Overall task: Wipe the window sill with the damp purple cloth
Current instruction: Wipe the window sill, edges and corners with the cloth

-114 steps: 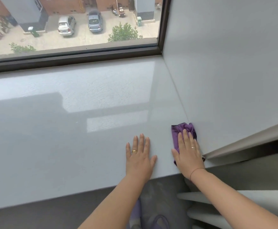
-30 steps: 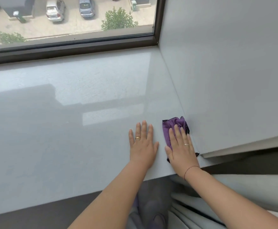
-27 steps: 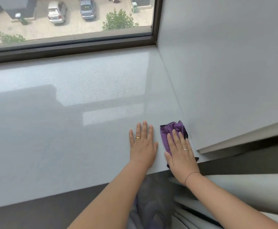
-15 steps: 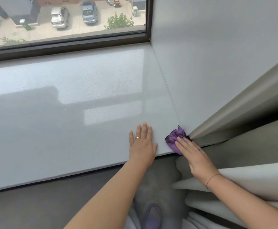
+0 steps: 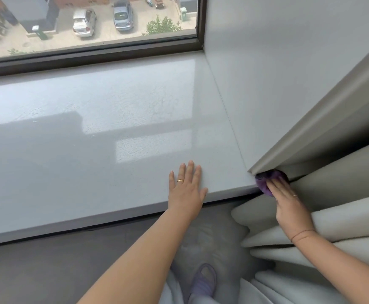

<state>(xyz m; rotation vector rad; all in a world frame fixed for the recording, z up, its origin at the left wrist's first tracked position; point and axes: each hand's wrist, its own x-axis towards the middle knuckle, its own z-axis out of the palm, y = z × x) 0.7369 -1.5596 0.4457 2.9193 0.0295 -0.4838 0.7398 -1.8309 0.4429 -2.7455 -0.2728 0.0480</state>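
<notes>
The wide pale grey window sill (image 5: 104, 137) runs from the dark window frame to its front edge. A bunched purple cloth (image 5: 264, 181) sits at the sill's front right corner, tucked under the edge of the curtain, partly hidden. My right hand (image 5: 289, 200) presses on the cloth with fingers stretched over it. My left hand (image 5: 187, 189) lies flat on the sill near the front edge, fingers spread, holding nothing.
A white side wall (image 5: 278, 69) bounds the sill on the right. Grey curtain folds (image 5: 337, 216) hang at the right, over the corner. The dark window frame (image 5: 91, 55) lines the back. Below are a dark floor (image 5: 47, 266) and a purple slipper (image 5: 203, 279).
My right hand has slid the cloth along the right wall back to the sill's front right corner, where it is now bunched under the curtain edge. My left hand has stayed flat.
</notes>
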